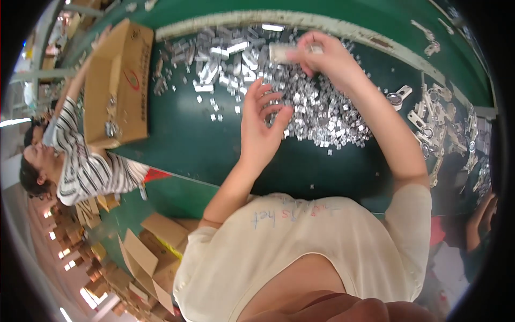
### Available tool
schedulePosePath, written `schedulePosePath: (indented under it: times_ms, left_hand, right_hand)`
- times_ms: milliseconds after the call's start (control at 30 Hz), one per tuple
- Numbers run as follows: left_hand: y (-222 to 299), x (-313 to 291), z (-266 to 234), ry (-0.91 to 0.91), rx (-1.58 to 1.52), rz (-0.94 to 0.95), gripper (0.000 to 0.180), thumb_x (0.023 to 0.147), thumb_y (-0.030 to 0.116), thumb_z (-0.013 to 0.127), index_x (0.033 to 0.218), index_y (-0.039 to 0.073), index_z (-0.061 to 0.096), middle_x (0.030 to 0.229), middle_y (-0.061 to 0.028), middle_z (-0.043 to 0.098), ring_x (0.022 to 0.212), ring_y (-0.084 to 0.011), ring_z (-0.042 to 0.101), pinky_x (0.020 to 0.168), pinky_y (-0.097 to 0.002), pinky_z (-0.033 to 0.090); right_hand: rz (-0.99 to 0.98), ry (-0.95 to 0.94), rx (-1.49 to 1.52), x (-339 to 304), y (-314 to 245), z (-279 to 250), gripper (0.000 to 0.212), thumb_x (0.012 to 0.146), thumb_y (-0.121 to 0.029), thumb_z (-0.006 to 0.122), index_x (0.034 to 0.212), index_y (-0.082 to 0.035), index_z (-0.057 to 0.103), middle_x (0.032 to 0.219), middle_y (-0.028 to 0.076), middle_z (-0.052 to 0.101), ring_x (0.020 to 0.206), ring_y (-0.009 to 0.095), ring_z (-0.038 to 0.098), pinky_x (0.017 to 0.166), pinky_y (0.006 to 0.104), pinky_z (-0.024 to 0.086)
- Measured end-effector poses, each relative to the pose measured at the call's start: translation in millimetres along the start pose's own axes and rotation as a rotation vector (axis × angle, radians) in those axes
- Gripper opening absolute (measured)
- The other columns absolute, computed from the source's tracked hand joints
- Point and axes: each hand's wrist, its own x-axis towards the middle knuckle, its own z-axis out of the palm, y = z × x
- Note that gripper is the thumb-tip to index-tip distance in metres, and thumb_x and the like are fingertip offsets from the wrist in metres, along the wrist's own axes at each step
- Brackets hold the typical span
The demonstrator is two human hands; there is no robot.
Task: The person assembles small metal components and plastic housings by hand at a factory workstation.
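Far to the left of both hands, a person in a black-and-white striped top [96, 174] has an arm stretched up beside an open brown cardboard box [141, 80]. The box sits on a smooth dark green table [182, 126], with a few shiny bits inside it. Next, up and left from the left hand, long flat silver metal bars [236, 48] lie in a messy heap.

The left hand [264, 121] is open and has nothing in it. Its arm comes up from below, bent at the elbow. The fingers point up and curl a little, and the thumb sticks out to the right. Just right of it is a big pile of tiny silver metal blocks [327, 115].

Above that pile, a flat pale rectangular piece [278, 53] is pinched in the right hand [322, 53]. The piece is blurry. The right hand's fingers are bent, and its arm slants down and right to a bent elbow. Well right of this hand lie long silver metal parts with round rings [429, 131].
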Motion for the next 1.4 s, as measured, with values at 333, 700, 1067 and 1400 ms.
schedulePosePath:
  times_ms: [333,700,1067,1400]
  left_hand:
    - [-20.6,-65.0,-51.3,-0.738,1.022,0.643,0.048,0.076,0.040,0.065,0.122,0.033,0.054,0.142,-0.0085,0.029,0.132,-0.0424,0.017,0.101,-0.0653,0.015]
    - [-34.0,-59.3,57.3,-1.252,0.968,0.796,0.058,0.078,0.039,0.062,0.131,0.040,0.040,0.147,-0.0100,0.018,0.130,-0.0351,0.022,0.096,-0.0691,0.016]
    - [-13.1,-15.2,49.9,-0.646,1.196,0.657,0.064,0.081,0.031,0.062,0.138,0.025,0.033,0.146,-0.0261,0.004,0.134,-0.0461,0.004,0.099,-0.0663,-0.001]
    - [-26.6,-55.5,-55.0,-0.577,1.340,0.333,0.081,0.071,0.048,0.067,0.138,0.017,0.034,0.143,-0.0329,-0.007,0.130,-0.0549,-0.007,0.099,-0.0667,-0.004]
  right_hand:
    - [-0.473,0.063,-0.618,-107.8,-50.0,-56.6,0.033,0.088,-0.018,0.059,0.113,0.000,0.048,0.091,0.008,0.059,0.080,0.014,0.055,0.067,0.0238,0.045]
    - [-0.018,0.722,-1.120,-316.8,94.2,-38.4,0.068,0.078,-0.035,0.064,0.132,-0.004,0.038,0.138,0.018,0.034,0.130,0.036,0.029,0.105,0.0426,0.027]
    - [-0.311,0.652,-0.948,-161.9,105.5,12.0,0.070,0.085,-0.041,0.053,0.143,-0.020,0.019,0.144,0.029,0.006,0.132,0.049,0.010,0.107,0.0536,0.013]
    - [-0.447,0.159,-1.246,-151.7,78.3,11.7,0.077,0.067,-0.051,0.067,0.135,-0.028,0.039,0.147,0.021,0.008,0.135,0.043,0.002,0.104,0.0615,0.005]
